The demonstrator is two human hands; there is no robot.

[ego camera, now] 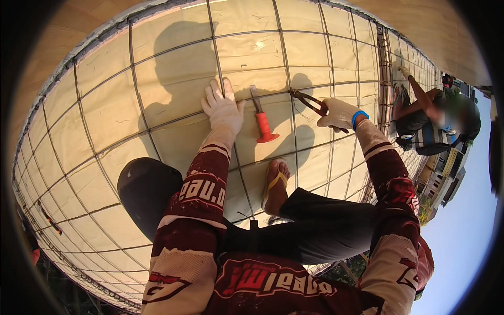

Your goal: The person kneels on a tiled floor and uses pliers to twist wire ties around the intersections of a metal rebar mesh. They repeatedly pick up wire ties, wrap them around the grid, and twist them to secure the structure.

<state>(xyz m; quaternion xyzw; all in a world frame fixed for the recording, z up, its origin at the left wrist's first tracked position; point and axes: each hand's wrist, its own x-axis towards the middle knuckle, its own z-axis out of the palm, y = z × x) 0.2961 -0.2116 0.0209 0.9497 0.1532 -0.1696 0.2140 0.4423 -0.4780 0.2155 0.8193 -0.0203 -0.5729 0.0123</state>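
Note:
My left hand [224, 108], in a pale work glove, presses down over a crossing of the steel rebar grid [252, 97], fingers spread. In my gloved right hand [340, 114] is a pair of dark end-cutting nippers [309, 102], with handles partly hidden by the palm. The jaws of the nippers meet a rebar crossing; whether they grip a wire there is too small to tell. Thin tie wire hangs just below that crossing. A flat chisel with a red rubber hand guard [263, 126] lies between my hands, its blade passing beneath a bar.
Pale sheeting [252, 47] spreads under the grid. My sandalled foot [277, 185] stands among the bars. On the right, a denser band of bundled rebar [384, 78] runs across, with a crouching co-worker [425, 122] beyond. A dark tool [49, 218] lies at far left.

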